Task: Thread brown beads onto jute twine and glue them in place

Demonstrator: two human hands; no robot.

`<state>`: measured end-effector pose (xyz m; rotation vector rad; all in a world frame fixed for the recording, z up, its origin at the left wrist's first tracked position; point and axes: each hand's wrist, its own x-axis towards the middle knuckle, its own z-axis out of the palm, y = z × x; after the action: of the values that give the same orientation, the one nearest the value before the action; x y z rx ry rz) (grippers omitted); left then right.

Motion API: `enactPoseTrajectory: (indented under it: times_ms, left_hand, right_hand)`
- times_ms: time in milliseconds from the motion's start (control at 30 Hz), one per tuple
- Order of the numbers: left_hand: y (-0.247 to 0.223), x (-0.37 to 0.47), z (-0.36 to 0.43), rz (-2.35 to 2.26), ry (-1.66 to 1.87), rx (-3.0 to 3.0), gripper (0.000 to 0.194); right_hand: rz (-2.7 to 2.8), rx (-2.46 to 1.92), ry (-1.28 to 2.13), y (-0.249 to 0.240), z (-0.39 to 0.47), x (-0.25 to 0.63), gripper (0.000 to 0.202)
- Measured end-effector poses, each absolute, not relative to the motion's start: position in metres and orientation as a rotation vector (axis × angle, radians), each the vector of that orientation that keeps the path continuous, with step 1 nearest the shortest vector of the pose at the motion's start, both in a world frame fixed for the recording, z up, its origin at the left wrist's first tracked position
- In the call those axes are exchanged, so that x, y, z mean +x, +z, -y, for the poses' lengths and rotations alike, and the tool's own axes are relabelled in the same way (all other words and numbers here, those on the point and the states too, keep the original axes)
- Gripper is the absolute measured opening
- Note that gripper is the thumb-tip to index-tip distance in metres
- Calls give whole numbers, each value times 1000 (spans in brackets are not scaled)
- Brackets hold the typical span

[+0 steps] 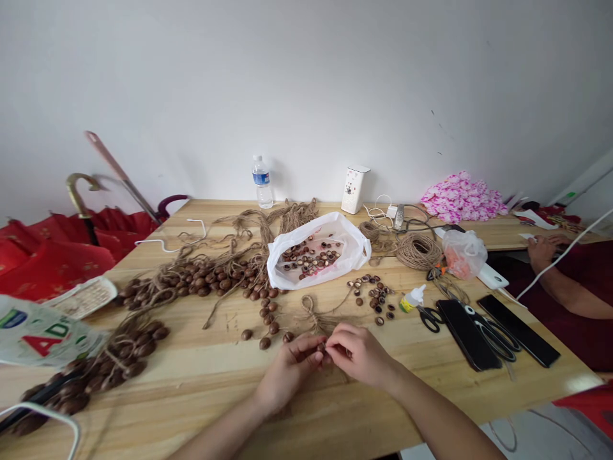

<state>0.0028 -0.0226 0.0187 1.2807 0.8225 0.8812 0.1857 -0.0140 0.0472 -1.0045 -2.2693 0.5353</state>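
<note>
Nearest us, our left hand [291,367] pinches a brown nut [321,348] low over the counter [201,396], its grip nearly closed. Our right hand [360,354] meets it with thumb and finger drawn together; we cannot tell what that grip has hold of. Just beyond the nut lies looped twine [317,324]. To the right we see a phone [464,335], scissors [498,338] and glue [412,298]. Farther off, a bag [354,255] holds half shells [311,259]; a bottle [262,182] stands near the wall [306,96].

A pale wooden table [205,383] with visible grain stands against a plain, softly lit white wall [306,96].
</note>
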Motion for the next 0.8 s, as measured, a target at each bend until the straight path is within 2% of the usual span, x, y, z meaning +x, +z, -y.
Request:
enactPoseTrajectory:
  times_ms: [200,633,800]
  left_hand:
    - [21,2,23,-852,854,1391,23]
    - [23,3,23,-884,861,1480,27]
    - [19,4,23,-905,898,1364,25]
  right_hand:
    - [2305,-955,506,47,14,185,12]
    - [2058,-1145,653,43,15,175,14]
    - [1961,-1211,842,47,16,174,14]
